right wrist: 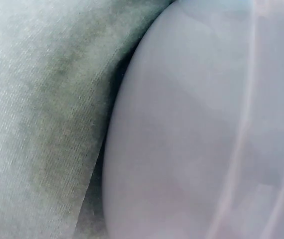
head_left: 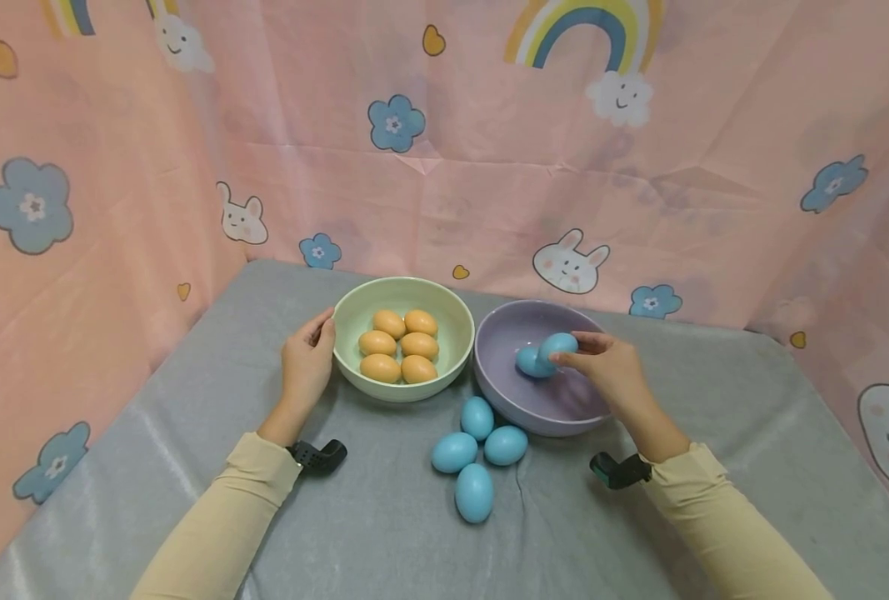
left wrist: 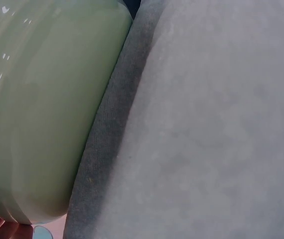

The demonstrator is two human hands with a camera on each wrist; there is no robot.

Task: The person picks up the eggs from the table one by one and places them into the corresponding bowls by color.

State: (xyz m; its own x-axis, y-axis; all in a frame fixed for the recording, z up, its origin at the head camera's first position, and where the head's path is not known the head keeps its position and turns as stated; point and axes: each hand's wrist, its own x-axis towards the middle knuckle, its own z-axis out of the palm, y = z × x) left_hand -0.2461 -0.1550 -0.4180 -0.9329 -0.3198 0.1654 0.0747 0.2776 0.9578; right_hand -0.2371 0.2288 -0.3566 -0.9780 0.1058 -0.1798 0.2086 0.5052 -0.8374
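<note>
My right hand pinches a blue egg between thumb and fingers, over the inside of a purple bowl. Another blue egg lies in that bowl, partly covered by the held one. With my left hand I grip the left rim of a light green bowl, where several yellow-orange eggs sit in two columns. The left wrist view shows this green bowl's outer wall and some fingertips against it. The purple bowl's side fills much of the right wrist view.
In front of the bowls, several blue eggs lie in a cluster on the grey cloth. The two bowls stand side by side. A pink patterned curtain hangs behind the table and along its sides.
</note>
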